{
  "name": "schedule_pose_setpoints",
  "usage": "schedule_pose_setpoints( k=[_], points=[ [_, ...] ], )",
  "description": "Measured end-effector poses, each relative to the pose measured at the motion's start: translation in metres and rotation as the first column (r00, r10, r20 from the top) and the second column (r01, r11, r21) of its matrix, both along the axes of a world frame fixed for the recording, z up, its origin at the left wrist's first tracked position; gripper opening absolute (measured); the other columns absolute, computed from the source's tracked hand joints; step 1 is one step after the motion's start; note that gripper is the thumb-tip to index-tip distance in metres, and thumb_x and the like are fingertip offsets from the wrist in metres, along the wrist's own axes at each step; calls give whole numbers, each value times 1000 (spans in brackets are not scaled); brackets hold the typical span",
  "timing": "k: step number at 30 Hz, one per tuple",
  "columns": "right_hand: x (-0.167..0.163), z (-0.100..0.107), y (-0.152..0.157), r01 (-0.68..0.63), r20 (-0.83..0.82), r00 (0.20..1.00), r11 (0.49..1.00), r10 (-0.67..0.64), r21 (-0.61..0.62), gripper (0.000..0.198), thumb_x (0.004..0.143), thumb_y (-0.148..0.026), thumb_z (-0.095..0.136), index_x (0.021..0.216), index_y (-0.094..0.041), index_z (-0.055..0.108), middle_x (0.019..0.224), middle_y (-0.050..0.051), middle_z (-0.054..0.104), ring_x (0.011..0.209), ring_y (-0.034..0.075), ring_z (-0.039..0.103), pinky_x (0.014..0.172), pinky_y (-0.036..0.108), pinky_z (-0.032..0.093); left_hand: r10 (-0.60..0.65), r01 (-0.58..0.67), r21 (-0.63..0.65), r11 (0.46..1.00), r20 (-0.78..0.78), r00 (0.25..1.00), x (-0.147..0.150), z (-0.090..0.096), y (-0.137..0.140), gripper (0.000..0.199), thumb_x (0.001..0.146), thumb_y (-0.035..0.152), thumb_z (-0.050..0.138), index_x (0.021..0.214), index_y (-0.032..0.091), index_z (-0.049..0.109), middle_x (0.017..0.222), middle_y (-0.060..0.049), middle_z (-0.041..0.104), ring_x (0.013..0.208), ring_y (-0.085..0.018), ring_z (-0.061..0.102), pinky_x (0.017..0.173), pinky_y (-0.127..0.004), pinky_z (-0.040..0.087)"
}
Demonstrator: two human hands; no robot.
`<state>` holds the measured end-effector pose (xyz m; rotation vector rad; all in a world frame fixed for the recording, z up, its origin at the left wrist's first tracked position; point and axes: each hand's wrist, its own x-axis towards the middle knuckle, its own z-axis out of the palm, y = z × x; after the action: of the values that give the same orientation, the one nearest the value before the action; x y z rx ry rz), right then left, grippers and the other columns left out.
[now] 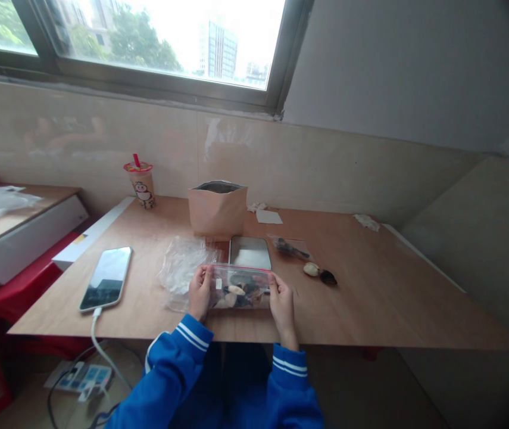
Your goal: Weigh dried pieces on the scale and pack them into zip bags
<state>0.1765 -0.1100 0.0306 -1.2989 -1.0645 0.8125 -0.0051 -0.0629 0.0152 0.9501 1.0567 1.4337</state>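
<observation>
Head view: left hand (pixel 199 293) and right hand (pixel 282 302) grip clear bag (pixel 244 291) at opposite ends; long axis parallels near edge of desk (pixel 370 310).

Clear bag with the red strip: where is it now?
In the head view, the clear bag is below centre, held between left hand and right hand, right of the crumpled plastic.

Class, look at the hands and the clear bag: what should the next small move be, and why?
Probably slide the right hand along the red strip to check the closure: both it and the left hand grip the clear bag near its upper corners, loose pieces lie inside, and this view cannot show whether it is sealed.
</observation>
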Motion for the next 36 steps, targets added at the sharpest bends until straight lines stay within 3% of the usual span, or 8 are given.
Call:
schedule_pose_setpoints(
  k=[2,9,19,23,28,32,36],
  points=[
    [1,-3,0,38,38,999,999,-38,14,53,89,-61,43,91,-16,70,91,12,75,86,26,71,82,39,55,-6,6,-18,1000,-3,1000,0,1,0,47,71,62,66,81,16,56,48,6,53,36,-6,39,37,-17,26],
    [-5,-15,3,277,5,961,959,-278,64,47,86,-60,48,96,-16,61,87,13,75,78,25,71,74,38,56,13,-13,-2,1000,4,1000,-1,3,-4,43,69,55,72,79,16,57,61,2,61,49,-9,52,44,-18,38],
    [-12,-10,-2,421,-21,907,904,-421,75,48,87,-59,47,94,-15,62,86,14,74,71,23,69,69,34,55,-34,45,128,991,-87,996,-4,3,-5,32,75,48,68,80,17,67,74,-3,65,70,-15,59,63,-23,47],
    [-12,-12,-2,416,-6,909,906,-417,71,47,88,-57,47,95,-14,63,90,14,73,69,21,67,69,34,53,-1,22,175,984,-121,993,-4,3,-5,28,74,44,70,77,17,65,72,-2,64,70,-16,59,67,-25,47],
    [-8,-15,1,402,19,914,912,-405,85,46,87,-57,48,94,-14,63,94,14,73,76,22,67,74,34,52,78,-56,169,984,-129,989,-3,1,-5,26,73,42,70,75,17,64,68,0,61,64,-14,56,61,-23,44],
    [-3,-17,3,295,-36,955,954,-293,61,46,85,-59,50,94,-15,62,92,13,74,80,23,68,72,33,53,88,-70,160,985,-111,990,-3,2,-4,28,74,43,70,76,16,63,67,1,60,64,-13,54,62,-22,43],
    [3,-19,4,162,-126,979,986,-157,26,45,81,-58,58,96,-16,63,95,11,75,80,22,69,72,33,54,1,4,116,993,-48,999,-2,3,-1,32,75,48,67,79,16,60,71,1,61,69,-13,57,67,-23,45]
  ],
)
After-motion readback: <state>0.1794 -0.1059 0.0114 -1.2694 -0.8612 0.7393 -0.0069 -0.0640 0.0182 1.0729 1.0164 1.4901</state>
